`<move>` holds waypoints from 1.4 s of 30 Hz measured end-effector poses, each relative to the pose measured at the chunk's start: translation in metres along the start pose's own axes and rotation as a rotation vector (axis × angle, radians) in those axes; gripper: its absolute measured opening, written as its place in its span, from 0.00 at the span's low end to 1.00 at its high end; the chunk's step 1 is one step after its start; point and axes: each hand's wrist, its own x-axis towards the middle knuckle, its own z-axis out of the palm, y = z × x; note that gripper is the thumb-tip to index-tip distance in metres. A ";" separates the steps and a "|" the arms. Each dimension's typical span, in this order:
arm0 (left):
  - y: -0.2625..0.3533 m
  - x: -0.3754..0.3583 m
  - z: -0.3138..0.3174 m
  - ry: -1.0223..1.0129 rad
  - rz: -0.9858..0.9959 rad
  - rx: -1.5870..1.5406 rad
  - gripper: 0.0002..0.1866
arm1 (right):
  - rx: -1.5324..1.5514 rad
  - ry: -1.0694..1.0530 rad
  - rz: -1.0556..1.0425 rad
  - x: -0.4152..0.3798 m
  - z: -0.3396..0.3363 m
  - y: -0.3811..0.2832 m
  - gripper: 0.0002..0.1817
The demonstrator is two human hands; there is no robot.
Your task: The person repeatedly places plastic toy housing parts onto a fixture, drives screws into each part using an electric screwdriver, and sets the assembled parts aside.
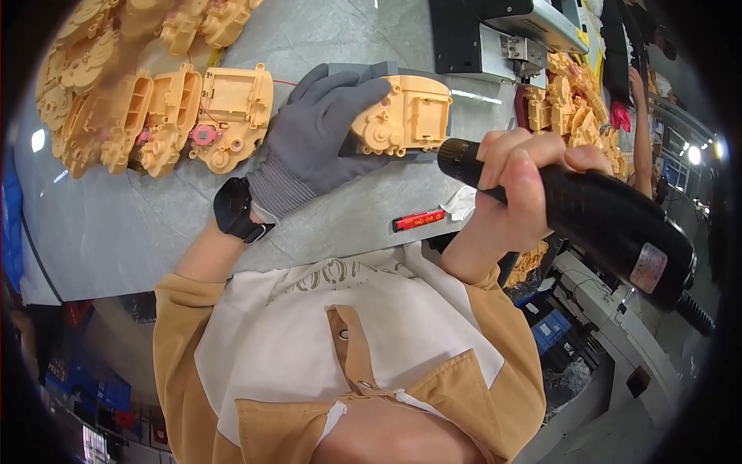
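Observation:
My left hand, in a grey knitted glove, grips a yellow-orange plastic housing from its left side, thumb and fingers closed on it. The housing sits against a grey block that shows behind it and along its lower edge. Wrapped in the bare fingers of my right hand is a black electric screwdriver. Its ribbed nose points left and reaches the housing's lower right corner. I cannot make out the bit or any screw there.
Several similar housings stand at the left on the grey table, some with red parts and wires. A red box cutter lies near the front edge. Behind stands a black and silver machine; more housings are piled right, near another person's arm.

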 end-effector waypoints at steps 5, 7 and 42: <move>0.001 0.000 0.000 -0.044 -0.007 0.023 0.43 | 0.000 -0.025 0.031 0.004 -0.004 -0.002 0.24; 0.003 -0.001 -0.001 -0.060 0.010 0.031 0.42 | 0.092 0.069 -0.037 0.006 -0.015 -0.005 0.22; 0.001 -0.003 0.002 -0.034 0.001 0.030 0.41 | 0.044 -0.007 -0.073 -0.008 0.033 -0.007 0.24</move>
